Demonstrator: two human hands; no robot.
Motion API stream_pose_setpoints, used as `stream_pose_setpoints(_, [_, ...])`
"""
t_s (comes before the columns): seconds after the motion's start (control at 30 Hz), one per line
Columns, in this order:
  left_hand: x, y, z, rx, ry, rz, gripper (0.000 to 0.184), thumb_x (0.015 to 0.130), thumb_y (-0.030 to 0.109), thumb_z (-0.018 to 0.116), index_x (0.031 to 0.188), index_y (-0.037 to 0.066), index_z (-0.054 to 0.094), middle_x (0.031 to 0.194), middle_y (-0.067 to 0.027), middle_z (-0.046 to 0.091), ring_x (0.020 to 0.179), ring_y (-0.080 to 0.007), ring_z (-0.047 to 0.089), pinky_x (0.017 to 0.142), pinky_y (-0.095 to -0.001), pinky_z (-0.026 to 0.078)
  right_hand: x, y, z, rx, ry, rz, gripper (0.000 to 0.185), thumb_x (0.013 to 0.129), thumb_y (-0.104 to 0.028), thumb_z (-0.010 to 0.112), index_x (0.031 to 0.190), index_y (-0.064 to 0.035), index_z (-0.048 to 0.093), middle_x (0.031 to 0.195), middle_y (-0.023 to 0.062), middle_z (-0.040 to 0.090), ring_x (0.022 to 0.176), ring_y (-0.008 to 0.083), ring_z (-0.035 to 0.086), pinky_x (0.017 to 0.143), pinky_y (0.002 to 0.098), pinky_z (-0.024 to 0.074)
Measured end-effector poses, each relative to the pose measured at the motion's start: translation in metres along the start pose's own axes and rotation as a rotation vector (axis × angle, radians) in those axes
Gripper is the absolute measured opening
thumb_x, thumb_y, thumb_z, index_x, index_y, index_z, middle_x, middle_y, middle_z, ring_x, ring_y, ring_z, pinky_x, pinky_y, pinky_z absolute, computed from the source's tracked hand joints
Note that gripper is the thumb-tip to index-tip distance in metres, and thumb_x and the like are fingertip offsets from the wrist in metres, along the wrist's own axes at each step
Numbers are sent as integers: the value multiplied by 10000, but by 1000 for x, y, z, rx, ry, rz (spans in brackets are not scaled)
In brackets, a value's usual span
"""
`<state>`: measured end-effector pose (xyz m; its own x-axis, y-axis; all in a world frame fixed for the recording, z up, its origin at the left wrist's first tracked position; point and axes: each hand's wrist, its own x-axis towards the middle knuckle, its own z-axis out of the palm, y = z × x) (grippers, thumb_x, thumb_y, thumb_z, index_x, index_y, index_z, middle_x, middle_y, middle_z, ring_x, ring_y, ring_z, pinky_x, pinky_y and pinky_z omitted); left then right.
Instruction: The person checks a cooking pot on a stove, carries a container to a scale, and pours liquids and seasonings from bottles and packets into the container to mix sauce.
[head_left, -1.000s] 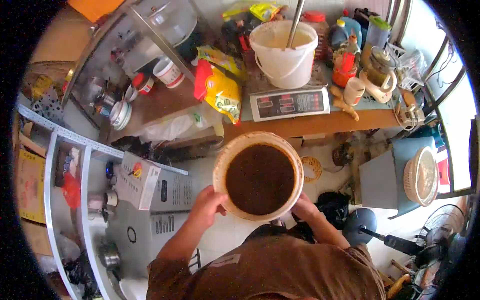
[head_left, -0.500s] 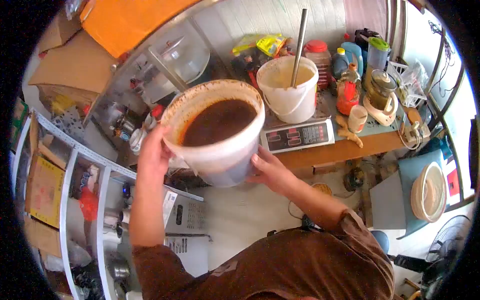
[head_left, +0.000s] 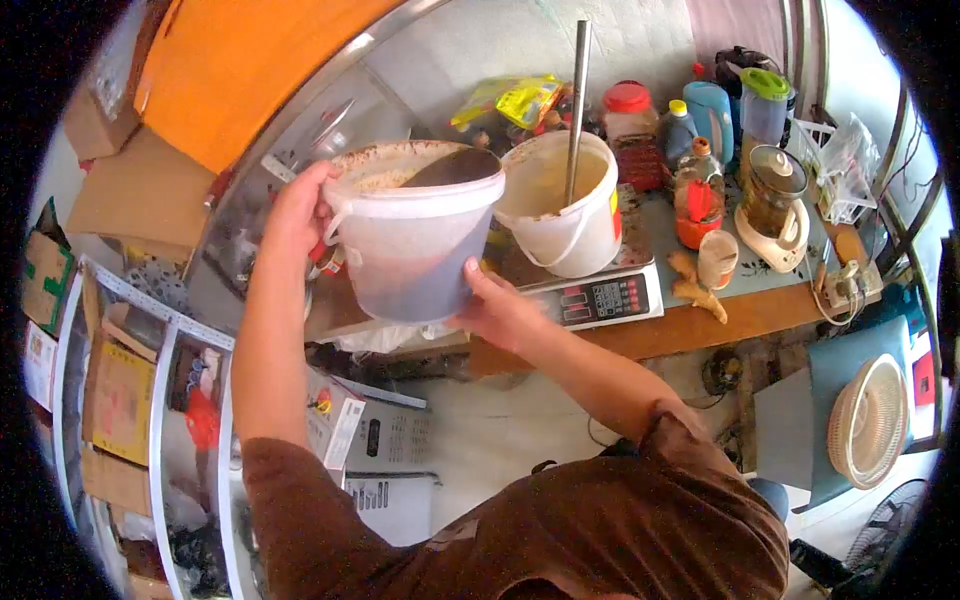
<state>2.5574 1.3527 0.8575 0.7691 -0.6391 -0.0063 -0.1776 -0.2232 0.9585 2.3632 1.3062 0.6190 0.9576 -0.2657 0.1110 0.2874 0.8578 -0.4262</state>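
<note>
Both hands hold a white plastic bucket (head_left: 405, 245) in the air, tilted away and to the right. Dark reddish-brown liquid (head_left: 460, 168) lies against its far right rim, and stains mark the inside wall. My left hand (head_left: 298, 210) grips the rim at the left, beside the handle. Low on the right side, my right hand (head_left: 500, 310) supports the bucket near its base, its fingers partly hidden underneath. Just to the right, a second white bucket (head_left: 595, 240) stands on a digital scale (head_left: 605, 298). A metal rod (head_left: 578, 100) leans upright in it.
Behind the scale are yellow packets (head_left: 525, 102) and a red-lidded jar (head_left: 632, 125). Farther right stand a bottle with red contents (head_left: 698, 200), a glass kettle (head_left: 775, 195), a small cup (head_left: 717, 258) and ginger root (head_left: 695, 285). Shelves (head_left: 160, 400) line the left; a woven basket (head_left: 868, 420) sits right.
The held bucket has tipped away and to the right, so its liquid has shifted toward the far rim. My left hand has risen, and the view has shifted slightly.
</note>
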Motion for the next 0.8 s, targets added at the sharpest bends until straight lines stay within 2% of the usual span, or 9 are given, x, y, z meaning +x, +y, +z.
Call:
stream_pose_setpoints(0.13, [21,10,20,101,-49,34,147,724,252,629,701,148,528,556,31,456,441,-86,367,419,-257,334,4,1,2,65,32,9,699,861,-535,508,1366,-110,279,1363,133,337,1208,313,399,982,462,375])
stream_pose_setpoints(0.2, [15,19,35,176,-46,33,164,734,280,627,696,147,538,567,30,487,450,-85,406,418,-246,331,6,2,4,104,-51,10,693,856,-552,497,1372,-151,269,1357,141,337,1204,318,397,981,446,385])
stream_pose_setpoints(0.3, [25,25,42,236,-62,15,175,746,304,625,728,141,563,601,23,523,465,-94,437,427,-246,345,9,4,9,162,26,36,702,854,-559,491,1372,-144,260,1315,165,359,1169,313,417,995,447,375])
stream_pose_setpoints(0.5, [51,25,45,296,-97,-1,188,748,314,624,776,131,590,648,12,547,503,-107,474,458,-269,378,15,9,10,197,8,56,723,851,-587,457,1364,-118,259,1217,193,405,1108,292,440,1027,425,349])
stream_pose_setpoints(0.6, [26,38,69,346,-71,49,189,737,296,631,770,113,593,639,3,543,511,-112,483,457,-269,369,21,16,5,248,-38,75,734,854,-596,434,1373,-111,247,1251,191,400,1142,289,424,1034,405,343])
stream_pose_setpoints(0.73, [36,44,76,382,-98,92,195,727,276,634,748,87,593,656,-18,563,542,-122,517,476,-273,395,25,20,8,261,-68,70,744,857,-598,422,1382,-105,235,1304,188,377,1180,284,405,1040,393,336])
stream_pose_setpoints(0.8, [50,46,79,508,-94,84,250,767,392,599,809,146,620,722,5,577,612,-115,516,556,-250,408,25,17,13,303,-78,70,738,853,-601,421,1393,-137,229,1353,174,345,1213,278,385,1042,387,333])
